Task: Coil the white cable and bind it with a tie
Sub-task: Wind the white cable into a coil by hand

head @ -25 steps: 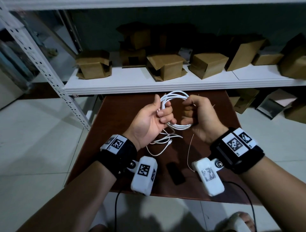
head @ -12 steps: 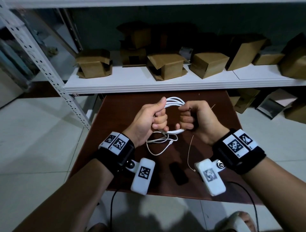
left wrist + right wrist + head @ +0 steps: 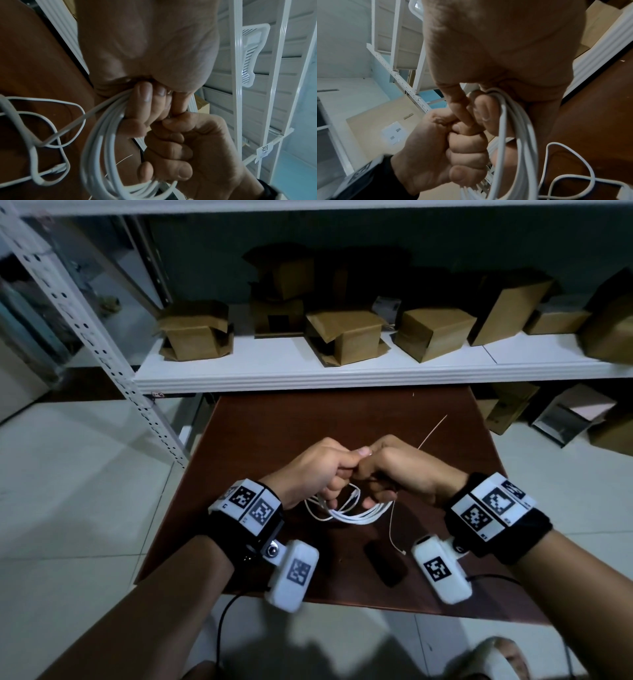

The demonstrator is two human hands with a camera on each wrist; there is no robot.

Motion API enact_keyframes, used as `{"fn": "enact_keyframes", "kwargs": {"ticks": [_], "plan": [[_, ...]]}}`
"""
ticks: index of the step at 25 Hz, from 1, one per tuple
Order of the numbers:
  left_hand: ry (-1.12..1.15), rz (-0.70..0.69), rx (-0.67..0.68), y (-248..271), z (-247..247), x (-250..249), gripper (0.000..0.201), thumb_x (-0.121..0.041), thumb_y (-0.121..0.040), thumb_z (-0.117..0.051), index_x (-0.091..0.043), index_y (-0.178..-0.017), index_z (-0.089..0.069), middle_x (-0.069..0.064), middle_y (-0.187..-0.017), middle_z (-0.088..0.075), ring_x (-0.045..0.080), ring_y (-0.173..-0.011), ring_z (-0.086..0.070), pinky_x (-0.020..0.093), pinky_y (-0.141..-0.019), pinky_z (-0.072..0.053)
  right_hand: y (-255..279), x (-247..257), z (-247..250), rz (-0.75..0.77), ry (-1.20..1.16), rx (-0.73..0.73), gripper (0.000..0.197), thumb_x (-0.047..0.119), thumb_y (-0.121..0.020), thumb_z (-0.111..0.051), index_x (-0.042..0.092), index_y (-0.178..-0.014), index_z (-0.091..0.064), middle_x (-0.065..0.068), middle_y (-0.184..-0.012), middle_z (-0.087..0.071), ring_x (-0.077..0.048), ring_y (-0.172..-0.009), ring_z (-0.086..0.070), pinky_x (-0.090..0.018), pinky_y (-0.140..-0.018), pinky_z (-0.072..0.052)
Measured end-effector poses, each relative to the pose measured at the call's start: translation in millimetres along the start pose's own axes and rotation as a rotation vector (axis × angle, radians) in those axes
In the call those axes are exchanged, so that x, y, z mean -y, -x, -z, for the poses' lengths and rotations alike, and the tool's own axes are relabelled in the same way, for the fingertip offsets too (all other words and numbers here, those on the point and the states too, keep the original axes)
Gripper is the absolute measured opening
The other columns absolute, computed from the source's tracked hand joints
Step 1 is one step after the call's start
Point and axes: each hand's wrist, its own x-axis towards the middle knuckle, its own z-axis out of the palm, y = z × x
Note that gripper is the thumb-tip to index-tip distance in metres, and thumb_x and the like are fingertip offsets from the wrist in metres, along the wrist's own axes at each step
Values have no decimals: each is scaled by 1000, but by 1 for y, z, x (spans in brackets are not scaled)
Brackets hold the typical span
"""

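You hold the white cable (image 3: 356, 513) as a bundle of loops above the brown worktop (image 3: 274, 422), your left hand (image 3: 315, 470) and right hand (image 3: 407, 474) knuckle to knuckle, each with its fingers (image 3: 145, 102) curled tight round the strands near the top of the coil. The lower arc of the loops hangs free below your fists, and a loose tail with its connector (image 3: 56, 169) trails off to the left, outside the bundle. That tail is the first risk: if you bind now, it is likely to stay out and the coil will look unfinished, or it may snag and pull a loop open. The thin tie (image 3: 394, 525) runs through your right fist, one end sticking up behind it and the other dangling just over the worktop; it seems barely secured, so any easing of that hand to reposition could let it slide out and drop. With both hands crowded on the same stretch, freeing one to wrap the tie probably leaves the springy loops to a single grip, and they could fan apart.
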Motion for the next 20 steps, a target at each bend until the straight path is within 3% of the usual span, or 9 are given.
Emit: {"fn": "enact_keyframes", "kwargs": {"ticks": [2,4,6,9,12,14,18,20], "plan": [[-19,43,-1,2,-1,-2,60,-42,-110,-41,-26,-53,-39,-7,-46,-25,9,-38,-21,29,-49,-36,0,-2,-3,-9,13,-5,41,-5,-86,-56,14,-51,-49,-2,-52,-33,-16,-39,-28,-44,-72,-57],[-32,81,-23,3,-1,-3,59,-46,-110,-37,-23,-56,-42,-8,-46,-26,10,-39,-21,30,-51,-35,1,0,-7,-14,44,-7,48,-5,-86,-55,17,-43,-53,-2,-47,-36,-16,-38,-30,-39,-68,-56],[-58,118,-41,1,-2,-4,55,-53,-108,-34,-20,-65,-37,-8,-45,-27,10,-37,-23,30,-51,-34,3,1,-6,-17,79,1,43,-6,-84,-54,13,-45,-59,-6,-46,-43,-20,-40,-36,-32,-61,-55],[-149,160,-53,-2,-5,-3,57,-54,-109,-29,-18,-66,-38,-6,-44,-30,11,-35,-27,29,-50,-34,3,-3,-6,-10,165,15,26,-2,-76,-55,3,-51,-58,-16,-50,-49,-30,-48,-55,-24,-50,-49],[-265,168,-68,-3,-8,1,62,-58,-109,-26,-11,-78,-51,-7,-43,-35,10,-35,-33,27,-48,-40,2,-8,-6,-42,254,62,14,8,-66,-59,2,-54,-59,-20,-49,-53,-38,-55,-69,-29,-60,-50],[-349,133,-72,-6,-8,6,70,-63,-107,-25,-8,-82,-60,-10,-39,-40,12,-35,-41,31,-49,-48,1,-8,-5,-85,258,85,15,5,-68,-60,4,-53,-64,-23,-53,-57,-43,-63,-74,-35,-67,-52],[-466,35,-91,-6,-9,9,74,-68,-105,-23,-18,-65,-59,-4,-46,-53,14,-38,-53,38,-53,-58,2,-3,-7,-107,269,167,41,-5,-78,-54,22,-58,-77,-21,-59,-65,-45,-71,-76,-28,-59,-52],[-492,19,-109,-5,-9,7,75,-67,-106,-21,-19,-64,-60,-5,-47,-56,13,-41,-57,35,-51,-57,-1,-3,-9,-84,277,192,34,-3,-77,-52,16,-68,-79,-27,-66,-68,-45,-71,-76,-38,-69,-54]]}}
